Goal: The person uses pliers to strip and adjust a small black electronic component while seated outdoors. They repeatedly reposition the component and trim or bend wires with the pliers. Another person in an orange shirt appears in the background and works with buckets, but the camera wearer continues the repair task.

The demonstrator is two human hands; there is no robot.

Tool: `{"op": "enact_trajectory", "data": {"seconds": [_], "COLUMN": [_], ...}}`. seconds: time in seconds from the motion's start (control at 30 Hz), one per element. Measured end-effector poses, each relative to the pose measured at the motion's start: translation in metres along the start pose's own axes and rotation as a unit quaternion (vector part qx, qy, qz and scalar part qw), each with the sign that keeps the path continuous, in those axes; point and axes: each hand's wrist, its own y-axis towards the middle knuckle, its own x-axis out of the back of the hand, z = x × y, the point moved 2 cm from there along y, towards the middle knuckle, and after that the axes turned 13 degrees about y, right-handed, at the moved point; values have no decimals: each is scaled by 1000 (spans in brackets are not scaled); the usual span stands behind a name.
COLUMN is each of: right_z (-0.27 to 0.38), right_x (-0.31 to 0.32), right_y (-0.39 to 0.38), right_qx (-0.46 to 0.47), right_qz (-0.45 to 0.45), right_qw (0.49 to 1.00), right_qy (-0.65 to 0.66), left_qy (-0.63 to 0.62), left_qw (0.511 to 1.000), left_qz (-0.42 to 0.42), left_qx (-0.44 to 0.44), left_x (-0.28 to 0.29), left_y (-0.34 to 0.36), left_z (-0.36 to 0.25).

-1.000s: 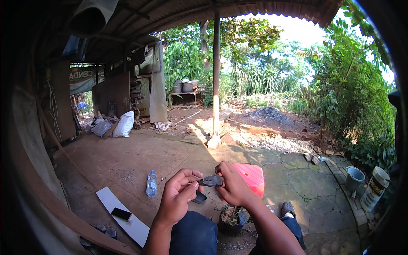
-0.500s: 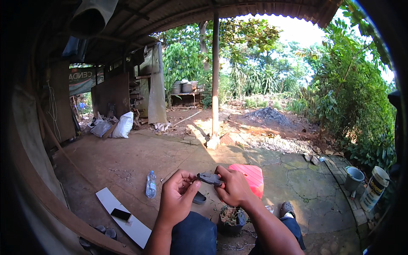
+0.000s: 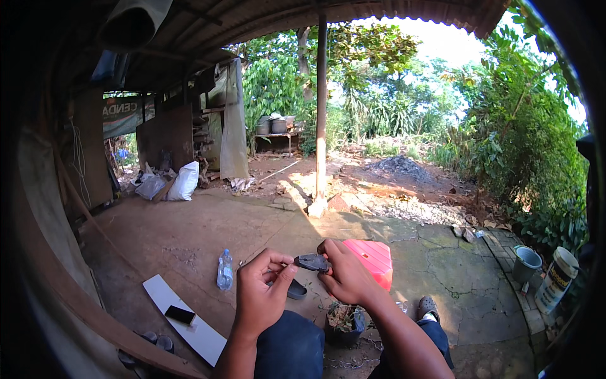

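A pair of dark pliers (image 3: 310, 262) is in my right hand (image 3: 349, 275), whose fingers wrap round its handles. The jaws point left and meet the fingertips of my left hand (image 3: 262, 289). That hand is closed in a pinch at the jaw tips; what it pinches is too small to make out. Below and between my forearms stands a dark plant pot or bag (image 3: 344, 325) with soil and a small leafy plant. Behind my right hand sits a red plastic stool (image 3: 372, 262).
A water bottle (image 3: 225, 270) stands on the concrete at left. Nearer, a phone (image 3: 180, 314) lies on a white board (image 3: 165, 292). One dark sandal (image 3: 297, 290) is behind my left hand. A grey bucket (image 3: 526, 264) and white pail (image 3: 557, 281) stand far right; a post (image 3: 320, 114) rises ahead.
The pliers have rolled slightly in my right hand, showing more of their flat side. Both hands stay close together at the jaws. The view has shifted a little.
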Motion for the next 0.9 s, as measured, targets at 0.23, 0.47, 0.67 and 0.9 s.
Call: {"op": "enact_trajectory", "data": {"seconds": [0.23, 0.47, 0.67, 0.9], "right_z": [-7, -9, -10, -9], "right_x": [-6, -5, -4, -5], "right_y": [3, 3, 3, 1], "right_qx": [40, 51, 56, 36], "right_qz": [-7, -40, -22, 9], "right_qw": [999, 998, 998, 984], "right_qy": [7, 2, 22, 173], "left_qy": [-35, -44, -35, -48], "left_qw": [999, 998, 998, 993], "left_qz": [34, 41, 60, 101], "left_qx": [22, 11, -8, -38], "left_x": [2, -1, 0, -1], "left_y": [0, 1, 0, 1], "left_z": [-1, -3, -3, -1]}}
